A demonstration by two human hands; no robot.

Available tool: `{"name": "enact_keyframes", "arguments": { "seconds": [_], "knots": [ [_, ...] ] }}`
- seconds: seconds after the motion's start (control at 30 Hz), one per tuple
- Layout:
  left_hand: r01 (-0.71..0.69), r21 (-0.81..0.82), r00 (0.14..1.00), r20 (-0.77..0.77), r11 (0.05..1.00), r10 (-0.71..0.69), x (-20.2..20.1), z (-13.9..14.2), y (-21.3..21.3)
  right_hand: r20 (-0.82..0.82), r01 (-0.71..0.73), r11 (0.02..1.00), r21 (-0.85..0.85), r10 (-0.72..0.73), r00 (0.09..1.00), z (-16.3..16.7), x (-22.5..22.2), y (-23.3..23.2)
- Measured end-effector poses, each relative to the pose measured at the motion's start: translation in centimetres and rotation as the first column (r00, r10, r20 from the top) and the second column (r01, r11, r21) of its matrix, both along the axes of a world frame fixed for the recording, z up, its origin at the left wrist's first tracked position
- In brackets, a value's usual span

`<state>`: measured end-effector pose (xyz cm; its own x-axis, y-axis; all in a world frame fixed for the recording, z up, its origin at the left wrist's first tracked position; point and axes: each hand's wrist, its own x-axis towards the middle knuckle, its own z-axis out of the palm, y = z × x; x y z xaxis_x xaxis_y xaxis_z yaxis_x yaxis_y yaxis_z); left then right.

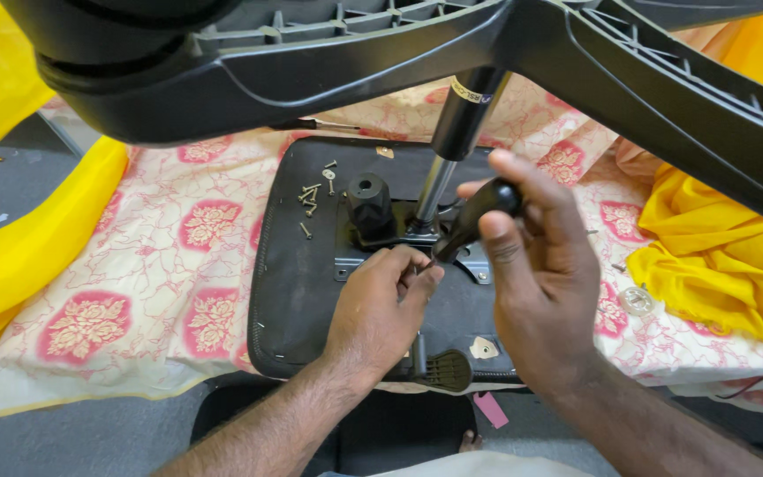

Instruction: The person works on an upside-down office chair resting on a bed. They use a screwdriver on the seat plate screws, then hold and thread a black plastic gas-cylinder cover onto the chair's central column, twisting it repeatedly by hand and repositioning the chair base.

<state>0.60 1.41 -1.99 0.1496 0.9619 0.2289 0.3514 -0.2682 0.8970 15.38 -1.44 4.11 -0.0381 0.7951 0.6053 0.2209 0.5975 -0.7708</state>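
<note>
Yellow cloth (717, 256) lies on floral sheet (161, 265).

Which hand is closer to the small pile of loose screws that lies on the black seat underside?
Left. The left hand is below and to the right of the screws, apart from them. The right hand, holding the black-handled screwdriver, is farther to the right, beyond the gas cylinder.

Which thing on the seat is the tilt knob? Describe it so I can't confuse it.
Find the black upturned seat pan on the floral cloth. On its metal plate, left of the shiny gas cylinder, stands a stubby black ribbed knob with a hole on top, unlike the small loose screws beside it.
</note>
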Motion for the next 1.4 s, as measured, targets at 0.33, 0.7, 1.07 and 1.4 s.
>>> {"name": "enact_keyframes", "arguments": {
  "seconds": [0.33,0.7,1.07,1.4],
  "knots": [
    [0.052,0.202,0.999,-0.025,0.978,-0.048,2.3,2.3,0.6,0.019,0.16,0.977,0.139,-0.165,0.986,3.0,2.4,-0.7],
    [0.065,0.089,0.997,-0.05,0.994,-0.061,3.8,3.0,0.9,0.01,0.146,0.975,0.17,-0.15,0.989,3.3,3.8,-0.1],
    [0.022,0.056,0.997,-0.076,0.998,-0.017,7.3,2.1,1.7,0.007,0.07,0.975,0.213,-0.073,0.997,2.4,7.2,1.6],
    [-0.083,0.052,0.993,-0.081,0.995,0.087,9.7,1.1,1.9,-0.026,-0.03,0.973,0.227,0.036,0.999,1.6,9.4,3.2]
  ]
}}
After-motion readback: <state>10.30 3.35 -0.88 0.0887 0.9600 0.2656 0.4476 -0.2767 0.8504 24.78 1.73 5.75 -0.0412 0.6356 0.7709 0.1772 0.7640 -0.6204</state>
